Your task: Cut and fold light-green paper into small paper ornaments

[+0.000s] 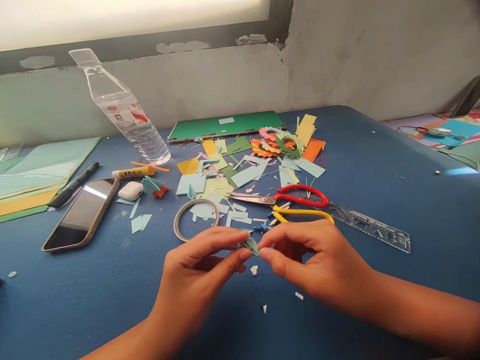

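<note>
Between my two hands is a small folded piece of light blue-green paper [253, 246]. My left hand [206, 263] pinches it between thumb and fingers. My right hand [306, 254] has its thumb and index fingertip closed on the paper's right end. Just beyond my hands lie red-handled scissors [303, 194], a pair with yellow handles [306, 212], and a roll of tape [177, 219] lying flat. Small white paper scraps [254, 270] are scattered on the blue table near my right hand.
Coloured paper offcuts [252, 172] cover the middle back. A clear ruler [377, 228] lies right. At left are a phone [83, 213], a glue stick [132, 172], a black marker [75, 183], a white earbud case [130, 190] and a tilted-looking water bottle [127, 116].
</note>
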{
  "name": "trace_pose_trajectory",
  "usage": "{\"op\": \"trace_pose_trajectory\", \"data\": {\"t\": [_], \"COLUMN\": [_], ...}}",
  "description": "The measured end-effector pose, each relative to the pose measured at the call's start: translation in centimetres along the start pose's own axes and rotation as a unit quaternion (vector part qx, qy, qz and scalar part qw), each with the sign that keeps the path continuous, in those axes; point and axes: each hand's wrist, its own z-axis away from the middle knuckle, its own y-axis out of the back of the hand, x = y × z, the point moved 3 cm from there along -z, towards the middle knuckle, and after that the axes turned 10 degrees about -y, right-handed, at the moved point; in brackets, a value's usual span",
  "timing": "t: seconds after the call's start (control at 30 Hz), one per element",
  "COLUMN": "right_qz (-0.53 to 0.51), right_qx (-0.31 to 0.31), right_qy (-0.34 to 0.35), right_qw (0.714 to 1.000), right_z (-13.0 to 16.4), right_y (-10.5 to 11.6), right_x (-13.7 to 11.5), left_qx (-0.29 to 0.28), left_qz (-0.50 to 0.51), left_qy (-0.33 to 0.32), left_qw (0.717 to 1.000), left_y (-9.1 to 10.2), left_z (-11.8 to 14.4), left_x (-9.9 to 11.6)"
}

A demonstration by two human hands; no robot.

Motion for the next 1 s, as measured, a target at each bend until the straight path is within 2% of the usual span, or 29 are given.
{"op": "trace_pose_trajectory", "data": {"t": [0.13, 0.27, 0.63, 0.8, 1.0], "right_qz": [0.041, 0.068, 0.011, 0.010, 0.011], "right_qx": [0.006, 0.012, -0.040, -0.038, -0.041], "right_qy": [0.034, 0.036, -0.032, -0.026, -0.053], "right_qw": [0.999, 0.997, 0.999, 0.999, 0.998], "right_z": [0.11, -0.04, -0.25, -0.36, -0.45], "right_y": [-0.05, -0.02, 0.04, 0.07, -0.03], "right_x": [0.02, 0.12, 0.10, 0.08, 0.28], "left_qx": [-0.004, -0.016, -0.031, -0.040, -0.032], "left_qz": [-0.003, -0.013, -0.033, -0.036, -0.071], "left_qy": [-0.004, -0.015, -0.062, -0.067, -0.090], "left_qw": [1.000, 1.000, 0.997, 0.996, 0.993], "left_y": [-0.15, -0.38, -0.41, -0.46, -0.52], "left_z": [-0.04, 0.04, 0.23, 0.30, 0.28], "left_x": [-0.03, 0.01, -0.11, -0.29, -0.18]}}
